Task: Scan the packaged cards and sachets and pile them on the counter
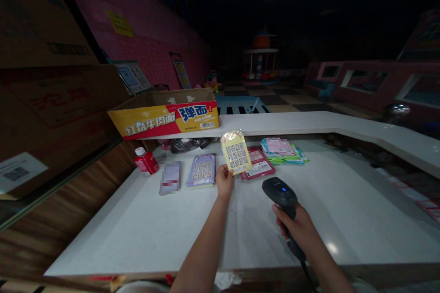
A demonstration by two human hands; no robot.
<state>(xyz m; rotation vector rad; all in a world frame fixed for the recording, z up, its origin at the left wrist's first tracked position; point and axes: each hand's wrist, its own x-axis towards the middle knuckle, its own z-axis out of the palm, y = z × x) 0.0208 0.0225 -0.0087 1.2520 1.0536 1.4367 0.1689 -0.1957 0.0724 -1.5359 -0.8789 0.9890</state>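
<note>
My left hand (224, 180) holds a yellow sticker packet (236, 152) by its lower left corner, lifted upright above the white counter (192, 229). My right hand (299, 228) grips the handle of a black barcode scanner (279, 192), whose head with a small blue light points toward the packet. The two are a short gap apart. A red packet (258, 165) lies flat just behind the raised one.
A purple packet stack (201, 170) and a blurred card (170, 177) lie to the left, beside a small red bottle (146, 160). Pink and green packets (283, 150) lie at the back right. An open yellow-red carton (167, 114) sits on the raised ledge.
</note>
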